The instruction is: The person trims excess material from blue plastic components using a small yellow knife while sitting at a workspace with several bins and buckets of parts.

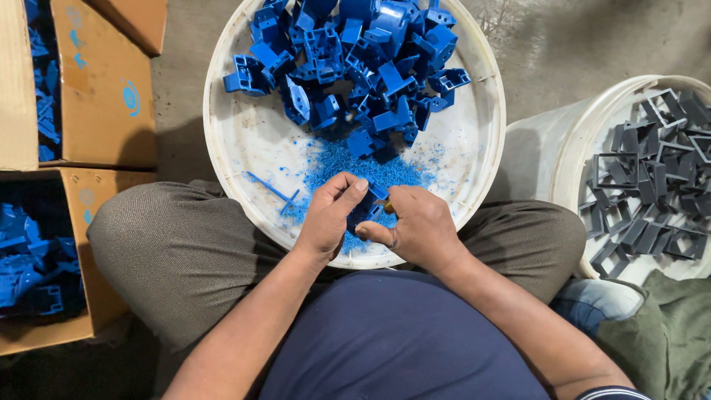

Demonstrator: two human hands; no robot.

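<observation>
The left hand and the right hand are close together, both pinching one small blue plastic part. The left hand's fingers curl over the top of it, and the right hand closes on it from the other side. Something small and brownish shows at the right fingers, but it is too small to tell what it is. The part is held just over the near edge of a big round white plastic tub, so bits that fall off likely land inside. Right under the hands lies a heap of tiny blue plastic crumbs. Farther from the hands, at the far side of the tub, sits a pile of blue plastic parts, within easy reach. Off to the right hand's side stands a white bucket full of grey plastic frames. Off to the left hand's side are brown cardboard boxes with more blue parts inside.
</observation>
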